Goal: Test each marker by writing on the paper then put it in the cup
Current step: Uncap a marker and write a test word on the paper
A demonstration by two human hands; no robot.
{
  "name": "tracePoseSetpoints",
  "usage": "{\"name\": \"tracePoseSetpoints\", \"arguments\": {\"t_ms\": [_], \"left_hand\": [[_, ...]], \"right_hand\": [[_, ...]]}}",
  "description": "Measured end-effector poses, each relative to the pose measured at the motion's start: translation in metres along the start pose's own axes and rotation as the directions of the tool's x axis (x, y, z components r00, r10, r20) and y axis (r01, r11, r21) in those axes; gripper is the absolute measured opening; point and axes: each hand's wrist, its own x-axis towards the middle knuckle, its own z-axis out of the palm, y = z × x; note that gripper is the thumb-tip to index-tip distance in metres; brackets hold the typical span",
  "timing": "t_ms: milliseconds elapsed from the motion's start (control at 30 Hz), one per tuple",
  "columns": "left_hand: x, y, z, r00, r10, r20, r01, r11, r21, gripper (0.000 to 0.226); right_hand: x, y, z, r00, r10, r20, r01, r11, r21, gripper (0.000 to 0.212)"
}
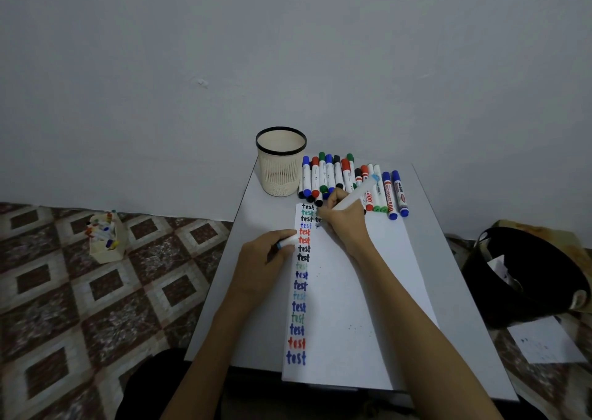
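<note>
Head view: a white marker [354,195] with a pale blue end is gripped in the right hand [342,217]. It is held slanted, tip down on the paper [346,291] near the sheet's far end, just right of a column of the word "test". The tip itself is hidden by the fingers. A short white cap [287,241] with a pale blue band is pinched in the curled fingers of the left hand [266,256], which is rested across the paper's left edge and partly on the counter [448,259].

The paper is laid lengthwise down the middle of the counter, from the near edge toward the far edge. Its left margin is filled with "test" written in blue, red, green and black, and a second column is begun at the far end beside the right hand.

A row of markers [339,176] with blue, red, green and black caps is laid along the counter's far edge, just beyond the paper, packed side by side, some overlapping. The cup [281,163], cream with a black rim and a meshed wall, is stood upright at the far left corner, just beside the leftmost markers.

Behind the counter a plain grey wall [224,51] is seen. On the patterned floor [80,291] a small box [105,240] of markers is set to the left. A black bin [525,275] and a loose sheet [544,339] are placed to the right.
</note>
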Motion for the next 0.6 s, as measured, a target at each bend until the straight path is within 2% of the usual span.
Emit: {"name": "tracePoseSetpoints", "arguments": {"t_ms": [500, 600], "left_hand": [[-0.0001, -0.0012, -0.0001, 1.0, 0.001, -0.019, 0.0, 1.0, 0.019, 0.03], [-0.0006, -0.0003, 0.001, 1.0, -0.007, -0.016, 0.007, 1.0, 0.007, 0.03]], "right_hand": [[-0.0006, 0.0005, 0.0025, 1.0, -0.001, -0.01, 0.0, 0.999, -0.05, 0.03], [-0.0022, -0.001, 0.001, 0.998, 0.016, -0.063, -0.017, 1.0, -0.018, 0.031]]}}
